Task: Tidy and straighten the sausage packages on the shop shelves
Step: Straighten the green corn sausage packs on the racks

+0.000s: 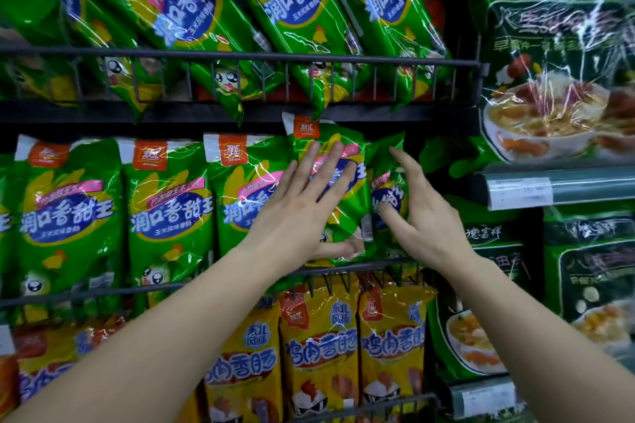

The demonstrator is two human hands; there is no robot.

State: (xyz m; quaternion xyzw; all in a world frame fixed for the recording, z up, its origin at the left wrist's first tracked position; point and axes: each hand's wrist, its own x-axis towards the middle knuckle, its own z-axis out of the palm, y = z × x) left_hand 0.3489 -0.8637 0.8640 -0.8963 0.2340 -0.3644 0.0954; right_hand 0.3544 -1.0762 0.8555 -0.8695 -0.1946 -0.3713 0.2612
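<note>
Green sausage packages stand in a row on the middle wire shelf (350,268). My left hand (302,206) lies flat with straight fingers on the front of a raised green package (330,141), its thumb under the package's lower edge. My right hand (415,213) touches the rightmost green package (386,165), which is turned edge-on; the fingers reach along its right side and the thumb presses its front. Three more green packages (168,209) stand upright to the left.
The upper wire shelf (240,60) holds slanted green packages (295,10). Yellow sausage packages (319,347) fill the shelf below. Dark green soup-picture bags (556,55) hang at the right, above a price rail (519,194).
</note>
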